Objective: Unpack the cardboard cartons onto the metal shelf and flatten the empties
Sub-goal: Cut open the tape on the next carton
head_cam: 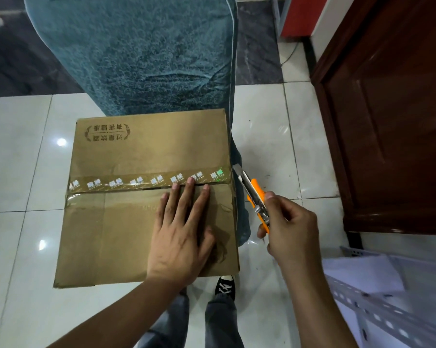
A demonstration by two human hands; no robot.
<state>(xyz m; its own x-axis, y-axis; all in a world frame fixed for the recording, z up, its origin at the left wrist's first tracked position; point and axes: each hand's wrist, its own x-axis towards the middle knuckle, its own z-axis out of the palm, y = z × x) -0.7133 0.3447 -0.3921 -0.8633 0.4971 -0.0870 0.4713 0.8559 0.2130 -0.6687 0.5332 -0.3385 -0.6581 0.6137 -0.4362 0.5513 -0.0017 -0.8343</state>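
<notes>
Forearms enter from the bottom edge, above jeans and a black shoe on the tiled floor.

Hands: the left hand lies flat on the near flap of the cardboard carton, fingers straight and spread, fingertips reaching the printed tape over the centre seam. The right hand is clamped round an orange utility knife. Its blade is extended, with the tip just beside the carton's right edge at the seam end.

Location: the carton stands on the floor against a teal fabric-covered object. The metal shelf is at lower right, near the carton but apart from it.

Hazards, as judged:
- A cut along the seam would run straight toward the left fingertips resting on the tape, so injury is likely unless that hand moves back.
- A deep blade could score whatever is packed under the flaps.
- The glossy tile may let the carton slide under the stroke.

Containers: the flaps are closed, so the carton's contents cannot be seen. A short dark slit shows at the seam beside the fingertips. The shelf carries pale flat sheets, and I cannot tell what else.
</notes>
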